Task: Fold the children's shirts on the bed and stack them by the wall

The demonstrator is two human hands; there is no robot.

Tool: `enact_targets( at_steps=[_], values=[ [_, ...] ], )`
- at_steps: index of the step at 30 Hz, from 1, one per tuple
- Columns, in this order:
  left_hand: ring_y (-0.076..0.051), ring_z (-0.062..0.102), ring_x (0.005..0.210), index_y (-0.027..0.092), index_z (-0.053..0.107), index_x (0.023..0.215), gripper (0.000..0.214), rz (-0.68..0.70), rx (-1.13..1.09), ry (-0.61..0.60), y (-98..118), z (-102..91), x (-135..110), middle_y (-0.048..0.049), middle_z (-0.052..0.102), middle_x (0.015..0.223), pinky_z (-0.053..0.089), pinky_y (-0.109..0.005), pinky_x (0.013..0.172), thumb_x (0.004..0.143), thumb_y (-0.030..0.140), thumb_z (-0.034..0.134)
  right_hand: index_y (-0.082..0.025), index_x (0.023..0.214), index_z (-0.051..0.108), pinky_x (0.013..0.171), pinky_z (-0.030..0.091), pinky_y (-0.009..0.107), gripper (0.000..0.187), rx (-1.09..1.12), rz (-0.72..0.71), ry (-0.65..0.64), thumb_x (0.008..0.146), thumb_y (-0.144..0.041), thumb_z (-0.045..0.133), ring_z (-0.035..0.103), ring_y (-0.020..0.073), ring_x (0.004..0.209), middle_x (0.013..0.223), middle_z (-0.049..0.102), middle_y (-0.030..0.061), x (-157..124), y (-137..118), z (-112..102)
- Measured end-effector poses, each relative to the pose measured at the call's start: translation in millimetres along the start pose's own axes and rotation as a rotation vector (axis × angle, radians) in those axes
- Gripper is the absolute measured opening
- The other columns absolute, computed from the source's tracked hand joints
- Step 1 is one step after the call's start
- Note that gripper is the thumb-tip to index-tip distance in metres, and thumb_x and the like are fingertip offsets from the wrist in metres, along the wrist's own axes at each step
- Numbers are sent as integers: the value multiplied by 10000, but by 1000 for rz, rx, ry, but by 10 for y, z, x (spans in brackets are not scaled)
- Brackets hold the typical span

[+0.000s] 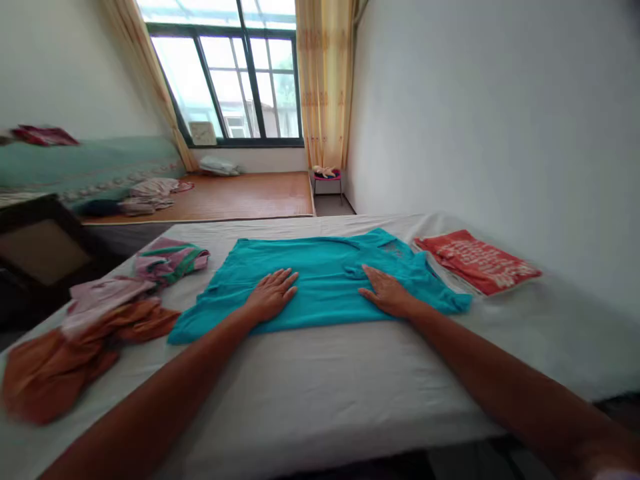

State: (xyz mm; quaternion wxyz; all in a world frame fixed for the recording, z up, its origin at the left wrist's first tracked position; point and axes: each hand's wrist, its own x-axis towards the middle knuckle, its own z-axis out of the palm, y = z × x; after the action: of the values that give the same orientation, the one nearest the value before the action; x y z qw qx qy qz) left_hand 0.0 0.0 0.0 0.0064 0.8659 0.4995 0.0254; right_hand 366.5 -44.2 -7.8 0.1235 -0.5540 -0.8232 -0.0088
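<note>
A: From where I stand, what lies at far left?

B: An orange-brown garment (65,360), loosely heaped on the white sheet (325,387), with a pale pink cloth (103,297) and a pink-and-green garment (173,259) behind; its inner end lies right beside the shirt's left edge, so a sideways sweep could tangle the two

A: And the left hand?

B: The left hand (273,293), palm down, fingers slightly fanned, rests on the turquoise shirt (320,270), which lies spread out mid-sheet; an outward push might ruck it, should the cloth beneath slide along

A: The right hand?

B: The right hand (387,291), likewise palm down, fingers close together, thumb apart, lies on the shirt beside a small raised fold; pressing there could set a crease

A: Farthest right?

B: A red garment (480,260) with pale print, lying flat, close by the shirt; a wide rightward stroke could knock it askew
</note>
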Motion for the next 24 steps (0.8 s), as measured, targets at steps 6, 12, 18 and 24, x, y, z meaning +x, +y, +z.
enact_targets(
  at_steps=[6,12,18,24],
  values=[
    [-226,201,1442,303,279,1495,583,-258,72,13,-540,-83,-196,14,248,1564,176,-443,1151,971,519,145,-210,1432,430,1151,245,417,642,8,94,-75,966,-564,166,348,232,1379,1493,397,51,-65,412,-76],
    [-241,210,1438,294,291,1492,585,-441,68,-12,-792,-161,-245,15,250,1563,182,-503,1142,962,489,140,-245,1436,414,1133,250,475,560,-60,371,-84,972,-502,236,339,243,1379,1510,373,34,-126,890,-169],
    [-307,280,1403,277,334,1478,602,-563,77,23,-1029,-168,-308,-30,274,1555,239,-579,1094,942,503,179,-221,1420,431,1123,255,495,516,-104,531,-32,970,-402,256,318,243,1385,1502,387,32,-194,1051,-149],
    [-346,362,1349,192,495,1385,550,-632,162,178,-1070,-216,-409,-136,431,1463,254,-601,1071,930,418,284,-152,1310,552,1091,292,497,452,-187,502,213,933,-292,345,399,289,1318,1397,515,112,-178,965,-246]
  ],
)
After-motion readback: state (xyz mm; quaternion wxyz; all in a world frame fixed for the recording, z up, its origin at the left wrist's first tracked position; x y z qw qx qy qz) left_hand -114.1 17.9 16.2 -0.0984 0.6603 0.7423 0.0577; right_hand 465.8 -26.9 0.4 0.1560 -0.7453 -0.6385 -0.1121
